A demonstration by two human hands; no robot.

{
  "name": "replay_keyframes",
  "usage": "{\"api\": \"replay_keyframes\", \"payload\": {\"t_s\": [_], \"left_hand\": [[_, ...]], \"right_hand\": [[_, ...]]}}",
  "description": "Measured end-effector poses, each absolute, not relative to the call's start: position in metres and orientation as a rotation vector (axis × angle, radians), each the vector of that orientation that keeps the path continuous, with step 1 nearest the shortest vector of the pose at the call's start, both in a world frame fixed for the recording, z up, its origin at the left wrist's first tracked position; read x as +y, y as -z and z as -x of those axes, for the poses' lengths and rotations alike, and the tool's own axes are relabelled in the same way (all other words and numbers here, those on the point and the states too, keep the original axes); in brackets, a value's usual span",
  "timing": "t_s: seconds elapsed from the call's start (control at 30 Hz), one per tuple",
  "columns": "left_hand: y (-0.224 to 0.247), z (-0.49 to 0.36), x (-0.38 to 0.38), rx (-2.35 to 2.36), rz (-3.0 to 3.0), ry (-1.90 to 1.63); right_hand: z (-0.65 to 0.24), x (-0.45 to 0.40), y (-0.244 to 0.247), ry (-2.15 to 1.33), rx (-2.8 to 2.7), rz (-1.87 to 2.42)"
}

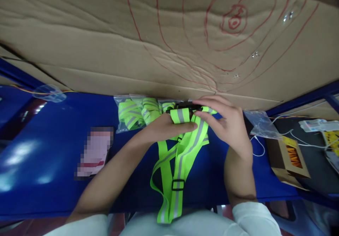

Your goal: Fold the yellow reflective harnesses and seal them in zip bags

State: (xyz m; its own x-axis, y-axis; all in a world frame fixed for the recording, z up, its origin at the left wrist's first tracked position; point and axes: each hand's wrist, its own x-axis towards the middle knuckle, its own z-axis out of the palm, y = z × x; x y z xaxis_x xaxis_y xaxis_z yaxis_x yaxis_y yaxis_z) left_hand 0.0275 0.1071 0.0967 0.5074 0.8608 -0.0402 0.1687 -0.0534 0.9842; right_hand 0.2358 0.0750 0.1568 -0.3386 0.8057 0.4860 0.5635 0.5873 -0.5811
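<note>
A neon green reflective strap (182, 158) with grey stripes hangs from both hands, its lower loops reaching the front edge of the blue table. My left hand (169, 126) is closed on the strap's upper part, thumb pointing right across it. My right hand (225, 123) pinches the strap near a black buckle (194, 107), fingers bent over its top. A black slider (178, 185) sits lower on the strap. Behind the hands lie clear plastic bags (129, 114) with folded green straps inside; the hands partly hide them.
A phone with a pixelated screen (95, 151) lies left on the blue table (53, 130). To the right are an empty plastic bag (262, 123), an open cardboard box (287, 158) and white cables. A cardboard panel (106, 52) with red drawn lines stands behind.
</note>
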Motion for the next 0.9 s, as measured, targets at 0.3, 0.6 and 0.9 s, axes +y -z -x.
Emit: {"api": "replay_keyframes", "payload": {"t_s": [0.3, 0.6, 0.9], "left_hand": [[-0.089, -0.059, 0.096, 0.648, -1.204, -0.747], [-0.084, -0.063, 0.088, 0.515, -1.176, -0.682], [-0.091, -0.029, 0.117, 0.531, -1.621, -0.552]], "right_hand": [[-0.235, 0.078, -0.148, -0.253, -1.690, 1.288], [-0.239, 0.082, -0.150, -0.568, -1.614, 1.275], [-0.245, 0.090, -0.147, -0.876, -1.619, 1.242]]}}
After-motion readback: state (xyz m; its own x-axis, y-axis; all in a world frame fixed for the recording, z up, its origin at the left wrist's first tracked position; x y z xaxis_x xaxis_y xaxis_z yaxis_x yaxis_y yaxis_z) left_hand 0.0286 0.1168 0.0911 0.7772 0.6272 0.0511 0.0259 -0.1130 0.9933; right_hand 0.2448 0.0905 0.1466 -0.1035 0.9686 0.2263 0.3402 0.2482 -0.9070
